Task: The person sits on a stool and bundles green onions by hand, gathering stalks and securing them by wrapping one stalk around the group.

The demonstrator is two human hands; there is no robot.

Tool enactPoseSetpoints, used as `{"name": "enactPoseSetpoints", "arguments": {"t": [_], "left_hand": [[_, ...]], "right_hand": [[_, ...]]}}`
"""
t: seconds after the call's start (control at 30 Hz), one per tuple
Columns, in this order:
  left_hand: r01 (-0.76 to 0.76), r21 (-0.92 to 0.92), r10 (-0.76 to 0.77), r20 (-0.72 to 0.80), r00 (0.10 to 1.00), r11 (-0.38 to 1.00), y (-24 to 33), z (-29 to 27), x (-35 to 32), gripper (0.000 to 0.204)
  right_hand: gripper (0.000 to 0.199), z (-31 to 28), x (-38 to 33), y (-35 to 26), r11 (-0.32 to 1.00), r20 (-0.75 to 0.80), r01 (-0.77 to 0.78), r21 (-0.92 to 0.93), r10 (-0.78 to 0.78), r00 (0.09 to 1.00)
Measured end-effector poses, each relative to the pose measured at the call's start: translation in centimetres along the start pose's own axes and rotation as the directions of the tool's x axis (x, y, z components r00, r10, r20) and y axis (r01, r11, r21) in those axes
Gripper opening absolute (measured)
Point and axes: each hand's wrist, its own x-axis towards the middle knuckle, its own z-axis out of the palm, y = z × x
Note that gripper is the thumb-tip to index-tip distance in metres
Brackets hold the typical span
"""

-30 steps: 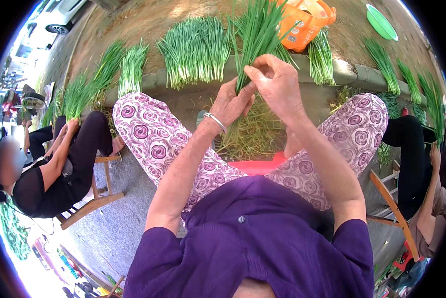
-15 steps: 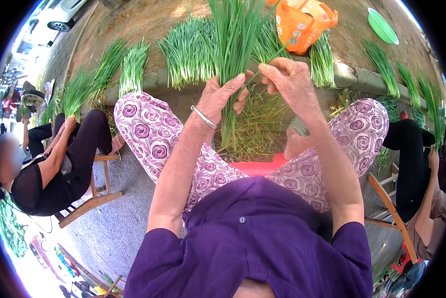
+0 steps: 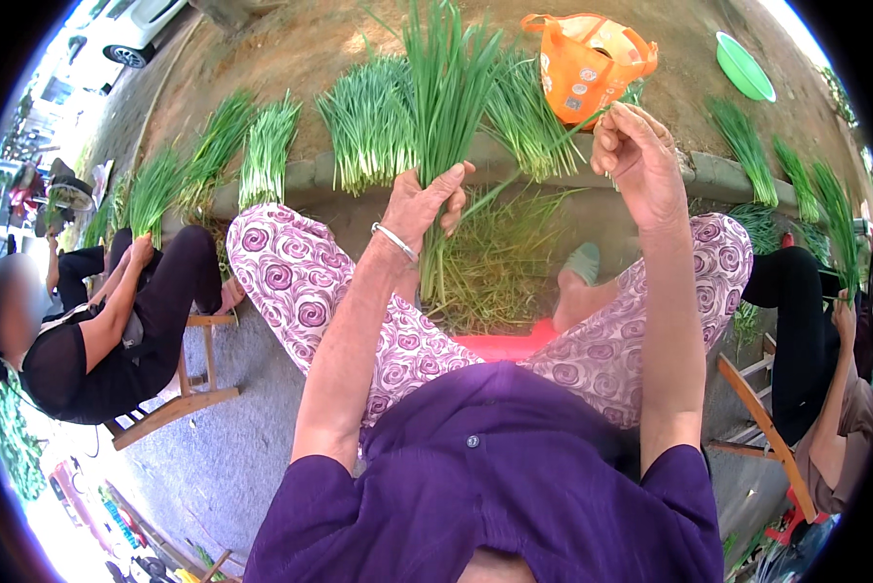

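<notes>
My left hand, with a silvery bracelet at its wrist, is wrapped round a thick upright bunch of green chives. The long leaves fan out above the fist and the pale stems hang below it. My right hand is raised to the right of the bunch, below the orange bag. Its thumb and fingertips pinch a thin chive leaf that slants down to the left. Between my feet lies a loose heap of yellowish-green trimmings, below the bunch.
Bundles of chives lie along the kerb ahead. An orange bag and a green basin are beyond it. A red plastic edge shows between my legs. People holding chives sit at left and right.
My right hand has moved away from the bunch, up and to the right, with a leaf in its fingertips. My left hand still grips the bunch.
</notes>
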Motion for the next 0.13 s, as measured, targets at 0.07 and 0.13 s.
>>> {"name": "enactPoseSetpoints", "arguments": {"t": [0.07,0.13], "left_hand": [[0.005,0.029,-0.004,-0.006,1.0,1.0,-0.05,-0.08,0.05,0.029],[0.031,-0.005,-0.031,0.029,0.999,1.0,0.55,0.33,-0.2,0.03]], "right_hand": [[0.019,-0.45,0.18,-0.02,1.0,-0.024,0.011,0.009,-0.011,1.0],[0.017,-0.88,0.51,0.16,0.999,-0.087,0.005,-0.052,-0.01,0.996]]}}
